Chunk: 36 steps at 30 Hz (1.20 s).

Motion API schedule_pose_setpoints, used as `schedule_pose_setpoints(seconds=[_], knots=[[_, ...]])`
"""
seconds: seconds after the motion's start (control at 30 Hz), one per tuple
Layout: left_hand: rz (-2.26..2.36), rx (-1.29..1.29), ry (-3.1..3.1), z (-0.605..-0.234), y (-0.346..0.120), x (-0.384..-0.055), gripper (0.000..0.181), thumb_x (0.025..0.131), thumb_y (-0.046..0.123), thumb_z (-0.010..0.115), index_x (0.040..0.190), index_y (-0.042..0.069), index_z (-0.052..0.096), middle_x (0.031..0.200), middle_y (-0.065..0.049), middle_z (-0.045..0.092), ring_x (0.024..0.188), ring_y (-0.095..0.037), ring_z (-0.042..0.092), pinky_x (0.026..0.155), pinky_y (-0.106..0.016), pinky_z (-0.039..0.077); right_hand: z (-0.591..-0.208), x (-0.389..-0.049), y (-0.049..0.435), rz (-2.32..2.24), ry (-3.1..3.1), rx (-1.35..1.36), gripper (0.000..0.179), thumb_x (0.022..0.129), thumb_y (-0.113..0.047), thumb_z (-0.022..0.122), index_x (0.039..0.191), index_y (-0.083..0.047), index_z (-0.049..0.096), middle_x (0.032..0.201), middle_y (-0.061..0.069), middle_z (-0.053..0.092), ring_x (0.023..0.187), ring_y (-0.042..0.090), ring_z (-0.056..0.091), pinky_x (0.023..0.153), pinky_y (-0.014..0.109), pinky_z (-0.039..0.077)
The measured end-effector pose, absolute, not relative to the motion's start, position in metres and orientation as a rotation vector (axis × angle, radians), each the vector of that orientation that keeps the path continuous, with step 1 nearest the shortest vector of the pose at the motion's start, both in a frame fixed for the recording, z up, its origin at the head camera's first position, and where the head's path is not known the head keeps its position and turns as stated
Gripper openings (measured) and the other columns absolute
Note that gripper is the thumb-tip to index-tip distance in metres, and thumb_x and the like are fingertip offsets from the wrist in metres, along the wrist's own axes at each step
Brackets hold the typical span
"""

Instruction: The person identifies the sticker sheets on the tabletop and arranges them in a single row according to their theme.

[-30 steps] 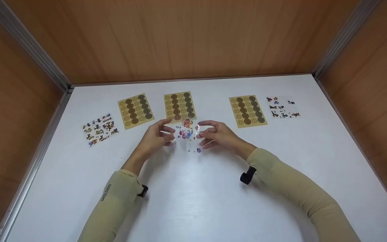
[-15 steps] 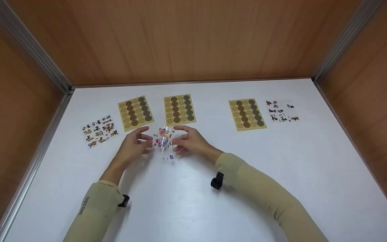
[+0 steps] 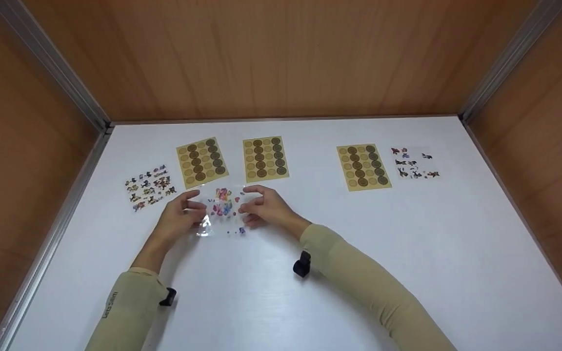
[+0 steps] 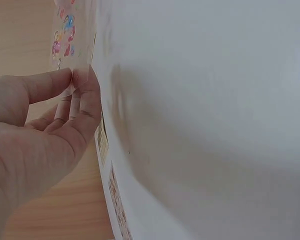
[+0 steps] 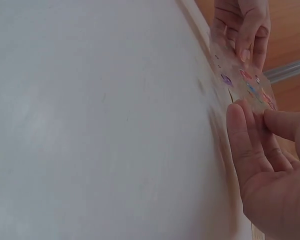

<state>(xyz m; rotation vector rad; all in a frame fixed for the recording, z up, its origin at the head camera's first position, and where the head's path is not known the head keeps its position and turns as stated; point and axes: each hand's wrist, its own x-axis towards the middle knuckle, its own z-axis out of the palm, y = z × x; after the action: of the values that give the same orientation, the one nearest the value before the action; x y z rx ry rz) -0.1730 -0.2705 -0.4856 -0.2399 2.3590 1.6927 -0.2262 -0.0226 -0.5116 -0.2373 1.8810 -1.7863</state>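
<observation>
A clear sticker sheet (image 3: pixel 222 207) with small colourful figures is held above the table between both hands. My left hand (image 3: pixel 176 217) pinches its left edge between thumb and fingers; the left wrist view shows the sheet (image 4: pixel 65 42) rising from that pinch. The opposite edge is pinched by my right hand (image 3: pixel 271 207). In the right wrist view the right hand (image 5: pixel 272 165) grips the near side of the sheet (image 5: pixel 250 85), and the left hand (image 5: pixel 245 32) holds the far side.
Along the back of the white table (image 3: pixel 261 292) lie gold sheets of round stickers: left (image 3: pixel 203 162), middle (image 3: pixel 266 159) and right (image 3: pixel 364 167). Clear sticker sheets lie at the far left (image 3: pixel 150 188) and far right (image 3: pixel 415 163). A wooden wall (image 3: pixel 281 58) stands behind.
Both hands have carried the clear sheet leftward, away from in front of the middle gold sheet. It looked bent half a second ago and now appears flatter. The sheets on the table stay put.
</observation>
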Motion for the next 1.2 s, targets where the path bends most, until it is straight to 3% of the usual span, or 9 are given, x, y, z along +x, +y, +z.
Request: schedule_pose_setpoints(seconds=[0.43, 0.73, 1.03, 1.1, 1.2], knots=[[1.669, -0.267, 2.371, -0.49, -0.288, -0.159, 0.063, 0.1, 0.003, 0.061, 0.156, 0.001, 0.033, 0.127, -0.022, 0.056, 0.103, -0.025, 0.063, 0.083, -0.031, 0.059, -0.511, -0.217, -0.032, -1.649, 2.02, -0.374, 0.076, 0.094, -0.003, 0.07, 0.158, -0.012, 0.031, 0.092, 0.011, 0.074, 0.068, 0.023, 0.071, 0.061, 0.035, 0.062], [1.608, -0.264, 2.436, -0.496, -0.295, -0.157, 0.06, 0.101, 0.006, 0.061, 0.154, -0.002, 0.034, 0.124, -0.02, 0.054, 0.099, -0.019, 0.061, 0.08, -0.027, 0.059, -0.512, -0.218, -0.045, -1.544, 2.116, -0.478, 0.074, 0.096, -0.006, 0.068, 0.159, -0.012, 0.031, 0.091, 0.006, 0.072, 0.066, 0.021, 0.069, 0.057, 0.031, 0.06], [1.361, -0.317, 2.591, -0.497, -0.296, -0.158, 0.06, 0.099, 0.009, 0.062, 0.152, -0.006, 0.037, 0.123, -0.022, 0.055, 0.098, -0.023, 0.059, 0.068, -0.022, 0.056, -0.512, -0.218, -0.047, -1.412, 2.216, -0.55, 0.068, 0.096, -0.004, 0.066, 0.156, -0.001, 0.033, 0.085, 0.005, 0.071, 0.062, 0.016, 0.066, 0.057, 0.028, 0.059], [1.318, -0.312, 2.624, -0.496, -0.296, -0.158, 0.06, 0.099, 0.01, 0.063, 0.15, -0.007, 0.038, 0.125, -0.024, 0.055, 0.103, -0.028, 0.059, 0.071, -0.025, 0.056, -0.513, -0.218, -0.048, -1.393, 2.232, -0.573, 0.066, 0.096, -0.004, 0.066, 0.154, 0.0, 0.036, 0.084, 0.003, 0.071, 0.061, 0.014, 0.065, 0.057, 0.026, 0.058], [1.237, -0.303, 2.666, -0.494, -0.297, -0.157, 0.061, 0.099, 0.011, 0.064, 0.15, -0.008, 0.038, 0.131, -0.029, 0.053, 0.115, -0.037, 0.056, 0.086, -0.036, 0.057, -0.514, -0.219, -0.049, -1.366, 2.257, -0.616, 0.061, 0.096, -0.007, 0.066, 0.151, 0.001, 0.042, 0.083, -0.001, 0.07, 0.059, 0.012, 0.063, 0.056, 0.024, 0.056]])
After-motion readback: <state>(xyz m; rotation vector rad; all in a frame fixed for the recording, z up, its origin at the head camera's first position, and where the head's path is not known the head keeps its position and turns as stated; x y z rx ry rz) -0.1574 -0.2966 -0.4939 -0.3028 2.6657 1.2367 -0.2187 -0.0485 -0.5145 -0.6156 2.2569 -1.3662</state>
